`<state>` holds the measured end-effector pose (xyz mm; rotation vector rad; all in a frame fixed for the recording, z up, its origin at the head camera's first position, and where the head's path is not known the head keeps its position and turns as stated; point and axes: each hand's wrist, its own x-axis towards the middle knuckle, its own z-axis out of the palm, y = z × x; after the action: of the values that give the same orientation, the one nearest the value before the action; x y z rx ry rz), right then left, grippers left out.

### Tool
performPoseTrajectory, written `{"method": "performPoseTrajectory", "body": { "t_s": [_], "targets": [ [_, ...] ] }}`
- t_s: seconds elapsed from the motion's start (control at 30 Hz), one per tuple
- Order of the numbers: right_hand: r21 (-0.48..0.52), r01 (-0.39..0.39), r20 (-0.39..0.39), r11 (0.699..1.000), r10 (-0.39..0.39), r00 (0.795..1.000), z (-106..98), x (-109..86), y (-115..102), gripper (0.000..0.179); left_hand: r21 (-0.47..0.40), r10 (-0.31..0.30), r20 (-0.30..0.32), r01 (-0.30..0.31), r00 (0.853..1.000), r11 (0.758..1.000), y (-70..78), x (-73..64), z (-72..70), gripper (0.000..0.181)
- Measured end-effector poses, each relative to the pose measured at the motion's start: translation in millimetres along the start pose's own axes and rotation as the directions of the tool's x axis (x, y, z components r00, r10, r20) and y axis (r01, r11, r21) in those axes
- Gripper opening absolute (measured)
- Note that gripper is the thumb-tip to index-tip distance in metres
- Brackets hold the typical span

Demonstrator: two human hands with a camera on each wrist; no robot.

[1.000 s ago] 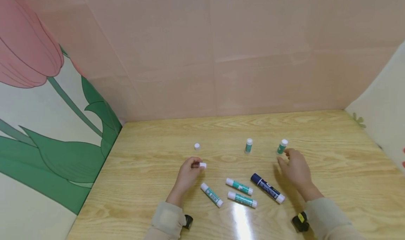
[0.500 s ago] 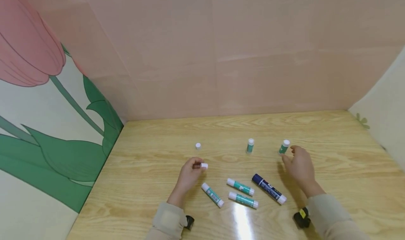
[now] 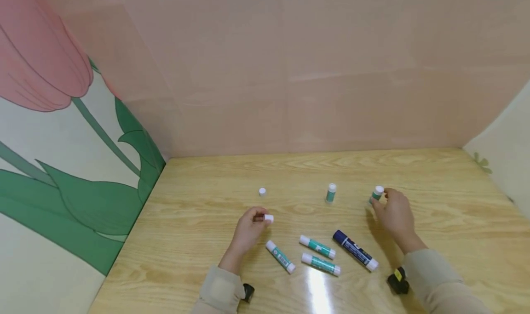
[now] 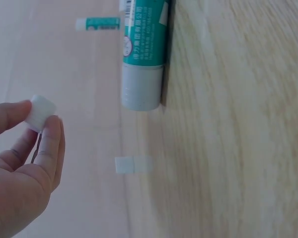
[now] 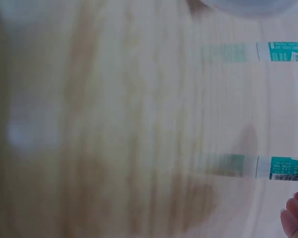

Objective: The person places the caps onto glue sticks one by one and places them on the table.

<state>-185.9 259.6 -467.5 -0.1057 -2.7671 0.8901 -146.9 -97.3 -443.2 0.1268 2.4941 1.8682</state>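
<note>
My left hand [image 3: 247,233] pinches a small white cap [image 3: 269,218] between thumb and fingers, held up in front of the wall in the left wrist view. Behind it, another white cap [image 3: 262,192] sits on the table. My right hand [image 3: 396,217] reaches beside an upright green glue stick [image 3: 377,192] with a white top. Its thumb overlaps the lower part of that stick in the head view. In the right wrist view, the fingertips [image 5: 290,218] lie next to the stick with a narrow gap. Further left, a second green glue stick [image 3: 331,193] stands upright.
Several glue sticks lie nearer on the wooden table [image 3: 198,180]: a green one [image 3: 280,257] by my left wrist, two more green ones, and a larger dark blue one [image 3: 355,250] at their right. A pink wall [image 3: 281,98] closes off the back.
My right hand has moved in closer to the upright glue stick, its thumb now overlapping it. The left hand keeps holding the cap in place. The head view has shifted slightly.
</note>
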Motion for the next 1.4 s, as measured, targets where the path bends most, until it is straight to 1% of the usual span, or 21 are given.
{"method": "performPoseTrajectory", "body": {
  "t_s": [0.3,0.47,0.63,0.7,0.87,0.93,1.13,1.4],
  "targets": [
    [0.002,-0.021,0.03,1.0,0.021,0.999,1,4.0,2,0.048,-0.026,0.006,0.02,-0.005,1.0,1.0,4.5,-3.1,-0.3,0.02],
    [0.012,-0.019,0.035,1.0,0.018,0.999,2,7.0,4,0.045,-0.015,-0.006,0.021,0.006,1.0,1.0,5.2,-4.5,-0.4,0.02],
    [0.024,0.004,0.017,1.0,-0.004,1.0,4,11.3,7,0.036,-0.019,-0.003,0.023,0.003,1.0,1.0,3.8,-5.2,-0.6,0.02],
    [0.037,0.009,0.009,0.999,-0.009,1.0,5,12.7,7,0.032,-0.025,-0.013,0.026,0.013,1.0,1.0,10.7,-8.4,-1.3,0.019],
    [0.067,0.037,-0.015,0.997,-0.037,0.999,6,12.1,6,0.026,-0.018,-0.021,0.03,0.021,0.999,1.0,8.3,-8.5,-0.3,0.018],
    [0.075,0.063,-0.026,0.995,-0.061,0.998,6,11.7,4,0.024,-0.015,-0.012,0.027,0.012,1.0,1.0,-0.3,-5.4,1.1,0.019],
    [0.108,0.126,-0.059,0.986,-0.12,0.991,4,11.6,-5,0.02,-0.011,-0.02,0.023,0.02,1.0,1.0,-2.1,-4.7,2.3,0.018],
    [0.14,0.15,-0.023,0.979,-0.148,0.989,-1,5.3,-19,0.023,-0.016,-0.027,0.029,0.027,0.999,1.0,-1.6,-4.8,2.1,0.019]
  ]
}}
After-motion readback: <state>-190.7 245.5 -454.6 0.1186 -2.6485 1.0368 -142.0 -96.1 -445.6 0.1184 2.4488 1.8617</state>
